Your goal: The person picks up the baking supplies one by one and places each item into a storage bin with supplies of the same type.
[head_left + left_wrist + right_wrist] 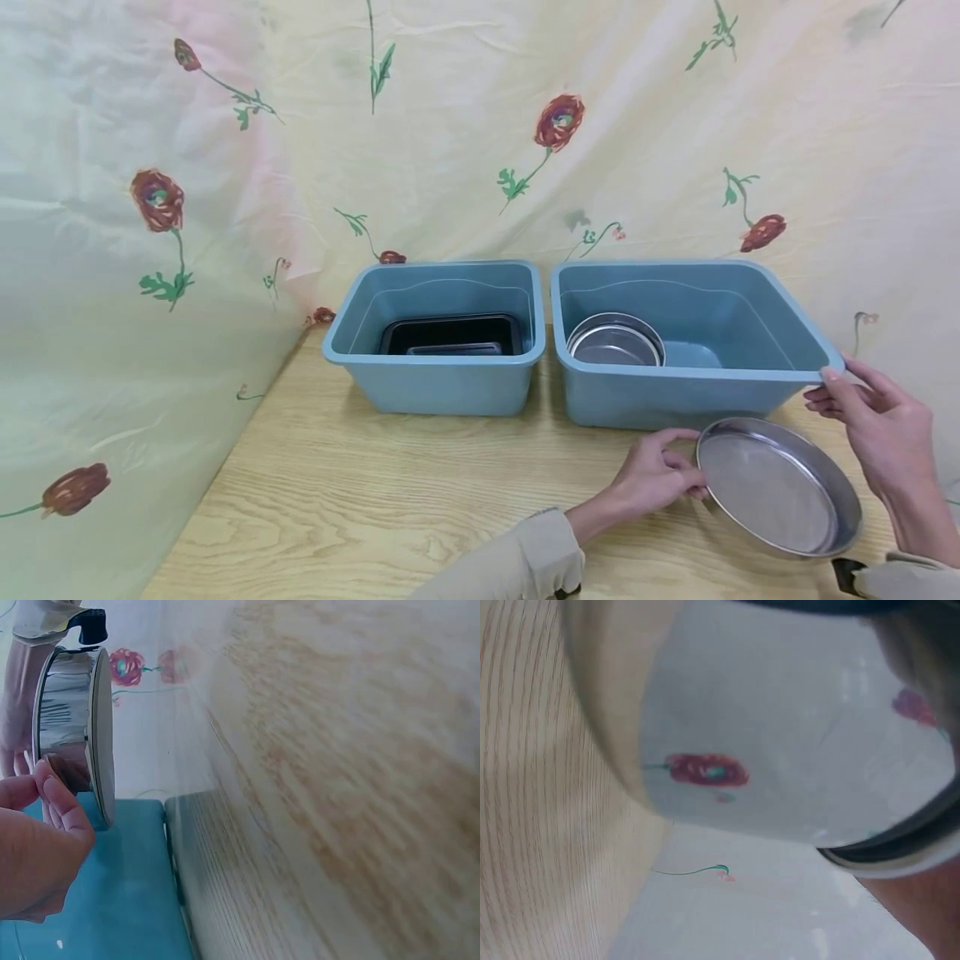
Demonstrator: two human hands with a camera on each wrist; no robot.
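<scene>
My left hand (660, 477) pinches the near-left edge of a round metal cake pan (772, 492), which is tilted above the table with its inside facing up. In the left wrist view, the fingers of this left hand (37, 847) meet the pan's shiny side wall (64, 720). At the front right corner of the right blue bin (675, 408), my right hand (885, 417) pinches the rim between thumb and fingers. Smaller round metal pans (615, 342) lie nested at that bin's left end. A blurred, shiny curved surface (780, 712) fills much of the right wrist view.
Left of that bin stands another blue bin (450, 387), with black rectangular pans (450, 333) inside. Both sit on a wood-grain table (337, 500), a narrow gap between them. A flowered cloth (450, 150) hangs behind and along the left side.
</scene>
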